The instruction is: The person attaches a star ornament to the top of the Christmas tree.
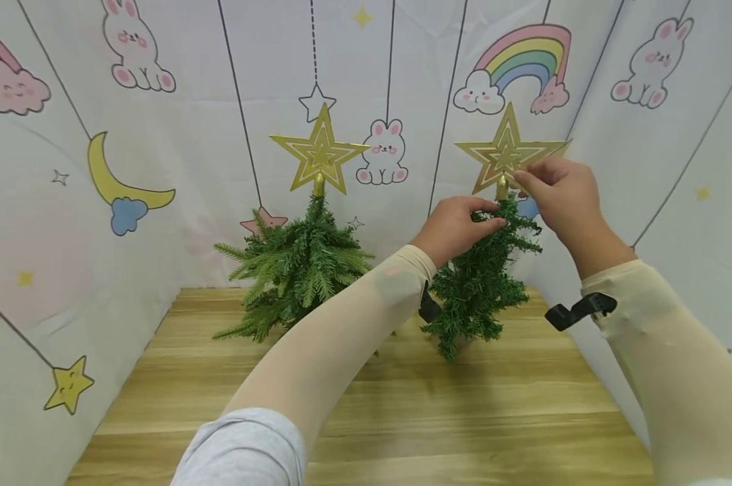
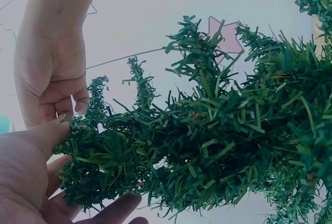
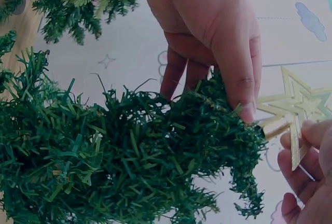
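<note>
A gold star tree topper [image 1: 507, 152] stands upright at the tip of the small green Christmas tree [image 1: 477, 283] on the right. My right hand [image 1: 562, 192] pinches a lower point of this star between thumb and fingers, as the right wrist view also shows. With thumb and fingers around the top branches, my left hand [image 1: 459, 226] grips the tree just below the star's gold socket [image 1: 502, 187]. In the left wrist view the left thumb and fingers lie on both sides of the tree top [image 2: 104, 151]; the star is hidden there.
To the left stands a second, fuller Christmas tree [image 1: 305, 263] with its own gold star [image 1: 320, 154] on top. Both trees are on a wooden table [image 1: 463, 418]. Behind and beside it hangs a white curtain [image 1: 208, 202] printed with rabbits, rainbows and stars.
</note>
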The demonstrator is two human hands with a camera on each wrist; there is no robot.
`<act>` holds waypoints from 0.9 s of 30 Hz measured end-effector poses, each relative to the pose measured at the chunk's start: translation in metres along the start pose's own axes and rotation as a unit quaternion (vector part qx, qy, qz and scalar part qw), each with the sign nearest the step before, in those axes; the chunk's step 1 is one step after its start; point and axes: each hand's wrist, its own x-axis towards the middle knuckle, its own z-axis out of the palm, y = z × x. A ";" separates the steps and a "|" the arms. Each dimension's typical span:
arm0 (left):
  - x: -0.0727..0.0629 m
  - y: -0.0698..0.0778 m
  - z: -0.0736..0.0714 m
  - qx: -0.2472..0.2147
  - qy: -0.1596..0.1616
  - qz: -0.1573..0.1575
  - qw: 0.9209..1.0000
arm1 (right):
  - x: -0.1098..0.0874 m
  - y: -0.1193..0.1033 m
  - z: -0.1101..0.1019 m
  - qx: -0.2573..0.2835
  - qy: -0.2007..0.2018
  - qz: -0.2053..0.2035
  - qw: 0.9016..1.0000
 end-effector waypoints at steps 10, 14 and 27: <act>0.001 -0.002 0.002 -0.006 -0.010 0.008 1.000 | 0.000 0.004 -0.001 0.029 -0.008 0.000 1.000; 0.003 -0.004 0.001 0.000 -0.015 0.007 1.000 | -0.002 0.004 -0.001 0.028 -0.016 0.008 0.999; -0.006 -0.007 -0.018 0.018 -0.031 0.018 0.999 | -0.005 0.006 -0.005 0.018 -0.033 0.017 0.999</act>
